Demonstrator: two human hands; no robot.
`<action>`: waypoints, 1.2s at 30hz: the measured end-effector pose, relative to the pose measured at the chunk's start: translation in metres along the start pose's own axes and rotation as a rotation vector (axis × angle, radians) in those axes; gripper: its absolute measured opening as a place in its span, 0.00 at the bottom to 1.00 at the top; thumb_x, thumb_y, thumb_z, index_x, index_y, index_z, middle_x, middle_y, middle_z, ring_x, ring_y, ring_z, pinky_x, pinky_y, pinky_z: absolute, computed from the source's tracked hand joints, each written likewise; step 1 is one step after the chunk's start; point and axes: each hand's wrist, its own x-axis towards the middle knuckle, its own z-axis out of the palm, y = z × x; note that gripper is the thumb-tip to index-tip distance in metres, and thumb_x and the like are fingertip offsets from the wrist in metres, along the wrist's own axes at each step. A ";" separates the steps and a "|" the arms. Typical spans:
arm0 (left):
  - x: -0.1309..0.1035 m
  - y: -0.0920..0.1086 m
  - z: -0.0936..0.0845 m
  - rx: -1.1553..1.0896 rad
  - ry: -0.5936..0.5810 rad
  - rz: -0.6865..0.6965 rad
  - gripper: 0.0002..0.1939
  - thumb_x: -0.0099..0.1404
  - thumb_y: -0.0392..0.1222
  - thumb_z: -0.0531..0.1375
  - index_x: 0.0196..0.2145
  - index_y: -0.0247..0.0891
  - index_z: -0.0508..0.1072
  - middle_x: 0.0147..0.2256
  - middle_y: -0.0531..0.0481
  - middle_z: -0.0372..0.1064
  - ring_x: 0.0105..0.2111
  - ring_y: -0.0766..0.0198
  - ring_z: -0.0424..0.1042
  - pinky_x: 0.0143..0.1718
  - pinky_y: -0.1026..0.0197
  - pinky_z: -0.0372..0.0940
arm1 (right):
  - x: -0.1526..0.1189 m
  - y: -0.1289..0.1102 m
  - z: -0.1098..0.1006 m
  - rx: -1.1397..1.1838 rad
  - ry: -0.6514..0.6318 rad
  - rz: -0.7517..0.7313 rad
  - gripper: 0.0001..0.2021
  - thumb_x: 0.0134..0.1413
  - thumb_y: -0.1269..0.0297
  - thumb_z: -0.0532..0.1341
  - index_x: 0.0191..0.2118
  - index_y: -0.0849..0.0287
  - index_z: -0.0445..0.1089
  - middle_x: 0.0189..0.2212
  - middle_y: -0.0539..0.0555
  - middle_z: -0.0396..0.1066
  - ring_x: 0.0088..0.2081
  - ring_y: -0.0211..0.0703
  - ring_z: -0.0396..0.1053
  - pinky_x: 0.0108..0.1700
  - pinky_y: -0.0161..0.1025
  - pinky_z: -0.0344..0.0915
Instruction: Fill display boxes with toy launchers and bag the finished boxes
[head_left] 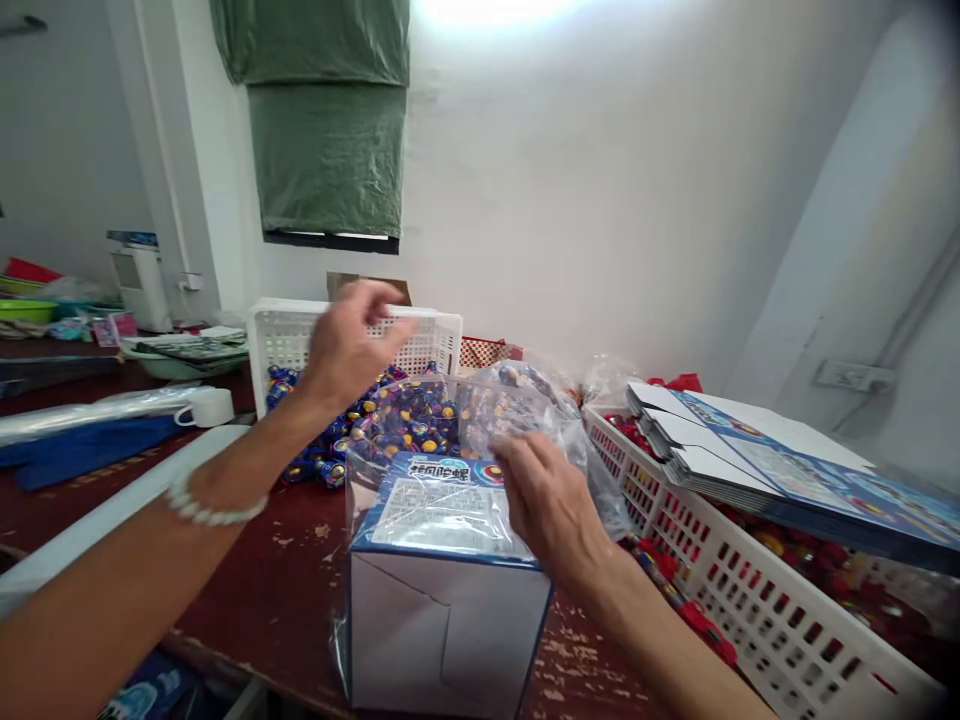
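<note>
At the left I have a white mug (pixel 210 407) standing on the dark red table (pixel 262 590). Next comes my left hand (pixel 349 345), raised in front of the white basket (pixel 259 345) and blurred; its thumb stands apart from the loosely curled fingers, and I see nothing in its grip. Below it, blue-and-gold pieces (pixel 322 470) lie loose in and before the basket. In the middle stands the printed box (pixel 405 630), upright on the table. I judge this one well along: the flap facing me is shut, and it appears to sit inside the clear bag (pixel 525 400); what I read as left is the bag's mouth, which gapes beyond the box, unsealed. The box lies below and to the right of my left hand, well apart from it, and right beside my right hand (pixel 551 500), whose curled fingers are at the top's right edge. Whether they pinch film there, I can't tell. Farther right, flat cartons (pixel 750 440) rest across a second basket (pixel 705 545) of red pieces (pixel 630 432).
</note>
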 end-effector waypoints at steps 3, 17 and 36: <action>-0.036 -0.038 -0.038 -0.146 0.030 -0.430 0.34 0.54 0.58 0.62 0.53 0.38 0.63 0.45 0.47 0.66 0.41 0.61 0.66 0.39 0.60 0.60 | -0.022 -0.029 0.007 0.268 -0.049 -0.228 0.14 0.62 0.73 0.49 0.47 0.60 0.68 0.43 0.59 0.71 0.44 0.47 0.67 0.47 0.42 0.66; -0.073 -0.082 0.021 -0.377 -0.098 -0.570 0.21 0.53 0.59 0.59 0.28 0.36 0.77 0.25 0.50 0.72 0.24 0.63 0.66 0.25 0.63 0.57 | 0.027 0.060 0.026 0.562 -0.354 0.301 0.26 0.57 0.50 0.60 0.54 0.63 0.69 0.56 0.66 0.65 0.59 0.58 0.61 0.62 0.59 0.51; -0.061 -0.074 0.005 -0.652 -0.296 -0.531 0.22 0.55 0.58 0.59 0.31 0.35 0.77 0.30 0.48 0.74 0.29 0.60 0.71 0.29 0.61 0.64 | 0.127 -0.056 0.059 0.093 0.007 -0.181 0.12 0.65 0.67 0.53 0.48 0.58 0.71 0.40 0.57 0.71 0.41 0.44 0.70 0.41 0.36 0.65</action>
